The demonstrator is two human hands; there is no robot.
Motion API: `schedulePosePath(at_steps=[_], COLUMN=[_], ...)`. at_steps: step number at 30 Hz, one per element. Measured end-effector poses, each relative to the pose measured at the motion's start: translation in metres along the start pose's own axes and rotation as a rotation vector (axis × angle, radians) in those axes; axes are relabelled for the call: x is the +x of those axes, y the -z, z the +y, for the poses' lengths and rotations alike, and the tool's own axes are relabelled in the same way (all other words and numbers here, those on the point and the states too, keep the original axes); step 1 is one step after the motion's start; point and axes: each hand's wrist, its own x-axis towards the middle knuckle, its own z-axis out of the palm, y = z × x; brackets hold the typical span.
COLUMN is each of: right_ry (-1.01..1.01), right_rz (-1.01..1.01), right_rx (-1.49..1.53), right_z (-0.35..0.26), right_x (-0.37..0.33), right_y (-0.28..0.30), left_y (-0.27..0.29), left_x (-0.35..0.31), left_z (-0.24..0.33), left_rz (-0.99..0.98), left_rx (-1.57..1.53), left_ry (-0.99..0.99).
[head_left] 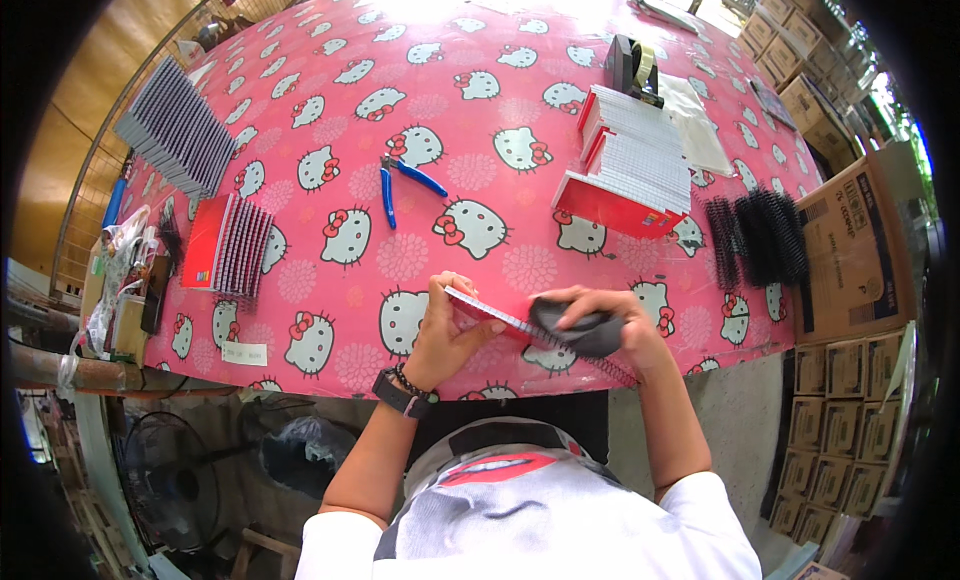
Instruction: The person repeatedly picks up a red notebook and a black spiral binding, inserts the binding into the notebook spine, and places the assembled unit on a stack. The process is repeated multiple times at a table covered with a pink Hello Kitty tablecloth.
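Note:
Near the front edge of the table, my left hand (440, 330) grips a red notebook (484, 309) by its far end, thumb along the near side. The notebook stands tilted, its punched edge facing up. A black spiral coil (612, 370) runs from its right end toward the table edge. Closed around a rounded black object (585, 335), my right hand (632, 318) presses close to the coil and the notebook's right end. Blur hides what kind of object it is. Beyond my hands lie nippers with blue handles (389, 198), jaws pointing away.
Coil-bound red notebooks (212, 242) and a grey-edged stack (175, 130) stand left. Unbound red notebooks (635, 160) are piled right, before a tape dispenser (632, 70). Loose black coils (765, 235) lie beside a cardboard box (850, 250). A pink patterned cloth (340, 180) covers the table.

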Motion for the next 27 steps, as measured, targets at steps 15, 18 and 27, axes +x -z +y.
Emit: schedulePosePath(at_steps=[15,18,27], right_ry=[0.029,-0.223,-0.165], right_rz=[-0.003,0.082,0.116], right_rx=[0.033,-0.227,-0.096], right_z=[-0.007,-0.003,0.009], right_x=[-0.001,0.000,0.005], right_y=[-0.005,-0.001,0.002], left_y=[0.004,0.001,0.003], left_x=[-0.002,-0.004,0.002], left_z=[-0.002,-0.001,0.003], left_rz=[0.000,0.008,-0.026], left_rx=[0.051,0.013,0.013], left_ry=[0.033,0.060,0.035])
